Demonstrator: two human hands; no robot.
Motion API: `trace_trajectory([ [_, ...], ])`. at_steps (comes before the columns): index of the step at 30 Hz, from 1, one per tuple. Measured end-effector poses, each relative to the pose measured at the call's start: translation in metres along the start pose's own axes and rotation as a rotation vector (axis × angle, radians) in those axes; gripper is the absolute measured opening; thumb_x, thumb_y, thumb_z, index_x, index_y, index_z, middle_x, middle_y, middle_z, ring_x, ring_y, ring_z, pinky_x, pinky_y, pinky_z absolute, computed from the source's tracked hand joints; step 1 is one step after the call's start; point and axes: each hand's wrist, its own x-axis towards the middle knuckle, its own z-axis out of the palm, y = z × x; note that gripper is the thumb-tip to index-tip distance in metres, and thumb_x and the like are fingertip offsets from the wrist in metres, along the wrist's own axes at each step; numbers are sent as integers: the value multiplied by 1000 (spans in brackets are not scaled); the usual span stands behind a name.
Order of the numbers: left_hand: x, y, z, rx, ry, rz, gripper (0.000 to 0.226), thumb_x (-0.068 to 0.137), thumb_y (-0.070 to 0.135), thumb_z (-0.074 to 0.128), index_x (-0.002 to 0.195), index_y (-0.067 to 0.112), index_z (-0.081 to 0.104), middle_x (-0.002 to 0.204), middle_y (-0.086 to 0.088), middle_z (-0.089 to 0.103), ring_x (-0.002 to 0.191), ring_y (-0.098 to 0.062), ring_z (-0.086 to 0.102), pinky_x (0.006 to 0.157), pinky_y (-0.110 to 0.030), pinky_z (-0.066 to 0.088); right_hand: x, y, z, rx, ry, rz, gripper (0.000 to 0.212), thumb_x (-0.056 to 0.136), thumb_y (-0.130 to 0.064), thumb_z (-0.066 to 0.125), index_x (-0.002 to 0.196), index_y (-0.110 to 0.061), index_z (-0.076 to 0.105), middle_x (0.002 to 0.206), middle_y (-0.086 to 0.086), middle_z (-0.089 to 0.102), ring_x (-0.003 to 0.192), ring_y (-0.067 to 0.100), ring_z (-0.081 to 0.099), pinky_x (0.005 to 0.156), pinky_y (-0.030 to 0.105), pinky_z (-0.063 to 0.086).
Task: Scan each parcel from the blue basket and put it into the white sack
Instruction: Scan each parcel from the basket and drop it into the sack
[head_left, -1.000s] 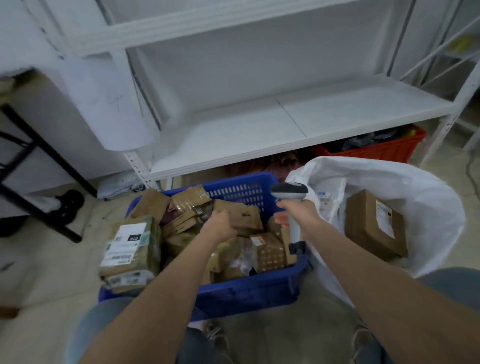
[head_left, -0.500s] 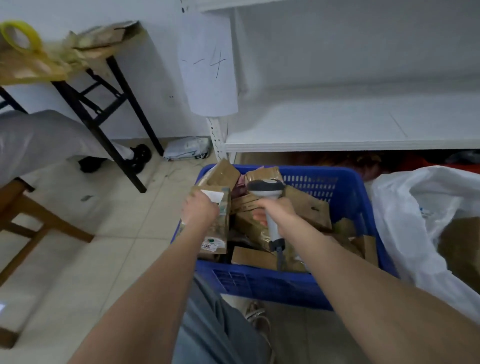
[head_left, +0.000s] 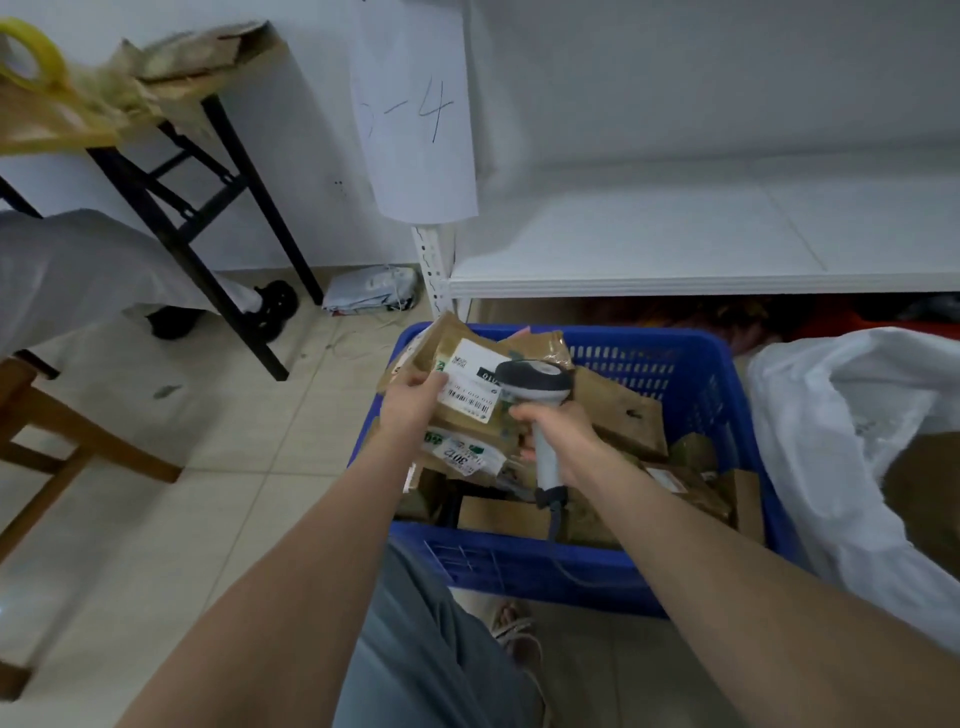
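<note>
Brown, seemingly papery parcel (head_left: 467, 384) near grey scanner (head_left: 535, 382)

the pale tiled floor (head_left: 218, 519) carries nearly everything here. the blue basket (head_left: 519, 571) stands on it in front of the low white shelf (head_left: 675, 244), with the white sack (head_left: 831, 441) just beside the basket's right side. a bundle of pale mail bags (head_left: 371, 288) lies on the tiles by the shelf post. to the left, a black-legged folding table (head_left: 52, 130) stands near a wooden chair (head_left: 104, 444). a yellow tape roll (head_left: 31, 57) and crumpled brown packaging (head_left: 192, 52) lie on the tabletop.
</note>
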Motion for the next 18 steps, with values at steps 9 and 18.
trace_trajectory([
  [9,-65,18,66,-379,-544,-55,41,81,27,73,118,32,57,121,-10,64,108,-32,60,91,-56,49,-54,-30,-116,50,231,-190,15,81,-8,73,95,-8,67,84,7,68,76,20,64,76,34,56],
  [18,-115,14,140,-303,-694,-93,48,83,17,69,128,13,54,113,-11,68,100,-27,64,71,-41,53,-104,-9,-190,82,304,-262,18,84,-4,68,100,-9,62,88,2,67,80,14,62,73,31,52],
])
